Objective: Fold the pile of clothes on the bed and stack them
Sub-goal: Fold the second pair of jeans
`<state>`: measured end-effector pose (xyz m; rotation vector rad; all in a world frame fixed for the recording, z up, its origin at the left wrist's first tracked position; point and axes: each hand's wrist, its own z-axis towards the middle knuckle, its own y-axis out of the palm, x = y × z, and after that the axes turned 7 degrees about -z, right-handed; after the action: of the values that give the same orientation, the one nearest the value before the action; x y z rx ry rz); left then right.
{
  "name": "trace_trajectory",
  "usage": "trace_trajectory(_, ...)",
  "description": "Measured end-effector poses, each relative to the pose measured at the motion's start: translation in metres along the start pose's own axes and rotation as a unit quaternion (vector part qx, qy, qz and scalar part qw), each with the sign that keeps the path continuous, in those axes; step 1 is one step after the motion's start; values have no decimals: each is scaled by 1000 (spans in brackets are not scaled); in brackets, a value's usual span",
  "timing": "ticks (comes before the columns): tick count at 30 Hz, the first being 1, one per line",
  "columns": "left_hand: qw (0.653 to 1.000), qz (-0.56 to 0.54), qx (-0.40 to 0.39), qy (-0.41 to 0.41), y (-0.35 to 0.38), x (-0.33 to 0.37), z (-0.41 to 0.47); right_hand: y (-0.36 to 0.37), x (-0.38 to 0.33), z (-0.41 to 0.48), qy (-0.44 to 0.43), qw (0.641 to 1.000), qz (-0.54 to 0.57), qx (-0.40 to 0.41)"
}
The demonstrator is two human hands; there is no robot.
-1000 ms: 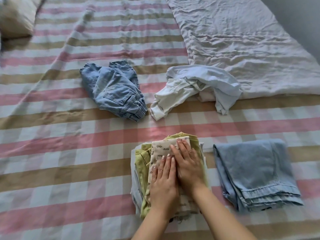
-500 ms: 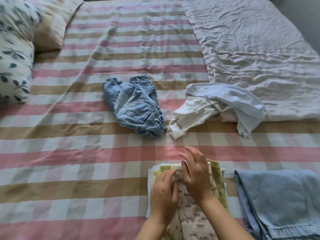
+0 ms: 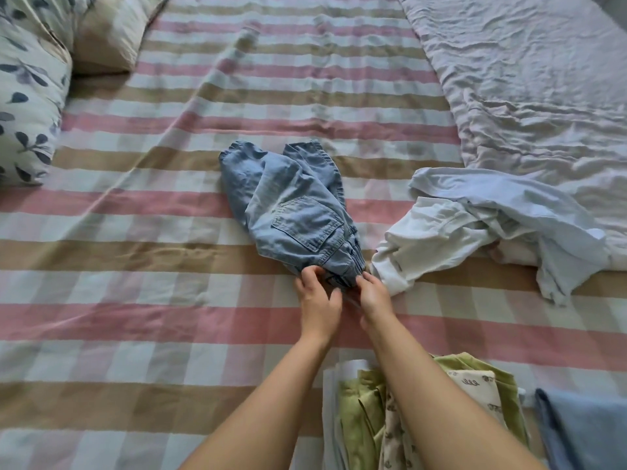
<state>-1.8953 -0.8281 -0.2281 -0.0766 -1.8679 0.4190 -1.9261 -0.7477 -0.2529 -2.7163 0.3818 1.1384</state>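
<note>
Head view: left hand [image 3: 319,300], right hand [image 3: 375,295] pinch denim trousers [image 3: 295,212].

The small trousers [image 3: 291,212] were matt blue denim; the bed [image 3: 135,232] wore soft checked cotton; the far-right sheet [image 3: 526,79] was crinkled cloth.

Bare left hand [image 3: 319,301] and bare right hand [image 3: 375,298] on bare forearms [image 3: 271,398]

bedsheet [image 3: 135,232]: pink, tan, white checks
trousers [image 3: 291,212]: light blue denim
shirt [image 3: 475,225]: white, pale blue
pillow [image 3: 23,106]: white, dark leaf print
blanket [image 3: 526,79]: pale grey
folded stack [image 3: 359,418]: green, cream print
</note>
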Motion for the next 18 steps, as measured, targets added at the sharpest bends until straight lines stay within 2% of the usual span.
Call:
trace_trajectory(2,1000,-13,15,18,3,-1,-5,-1,-2,-6,-14,1000,3,-8)
trace_trajectory(6,993,-70,63,67,-6,12,-14,-7,-20,-48,-60,994,12,-89)
trace_trajectory(14,977,-107,165,79,-69,82,-41,-4,-86,-160,-162,946,-109,-259)
trace_trajectory(16,970,-105,195,100,-97,106,-53,-3,-99,-187,-226,929,-150,-251)
trace_trajectory(18,964,-93,209,134,-130,132,-67,-7,-109,-213,-349,894,-237,-151)
